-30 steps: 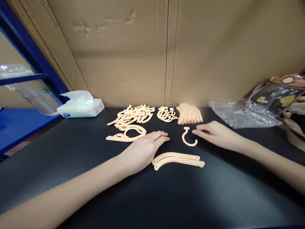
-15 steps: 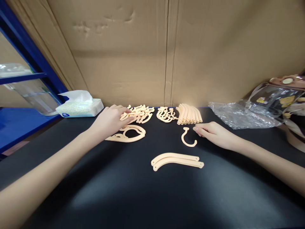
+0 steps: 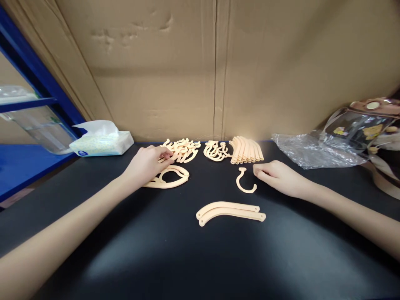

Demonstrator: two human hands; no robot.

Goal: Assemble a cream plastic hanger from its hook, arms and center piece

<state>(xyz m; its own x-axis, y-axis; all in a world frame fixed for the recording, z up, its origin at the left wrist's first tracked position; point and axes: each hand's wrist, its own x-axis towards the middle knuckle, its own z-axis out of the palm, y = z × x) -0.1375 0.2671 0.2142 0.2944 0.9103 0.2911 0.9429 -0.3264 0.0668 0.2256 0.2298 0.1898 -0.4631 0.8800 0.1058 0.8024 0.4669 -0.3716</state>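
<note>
My left fingers (image 3: pixel 161 151) meet the far-left pile of hanger parts (image 3: pixel 186 151), grip unclear; my right fingers (image 3: pixel 261 167) curl closed beside the hanger hook (image 3: pixel 246 191).

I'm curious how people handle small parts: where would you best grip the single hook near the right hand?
Probably by its slim curved middle, pinched from above and the right: the hook lies flat, its bend exposed and its open side facing the right hand.

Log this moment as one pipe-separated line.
left hand: at heaped pale parts, grip unclear | right hand: beside loose hook, apart | paired curved strips: on black tabletop, side by side
</note>
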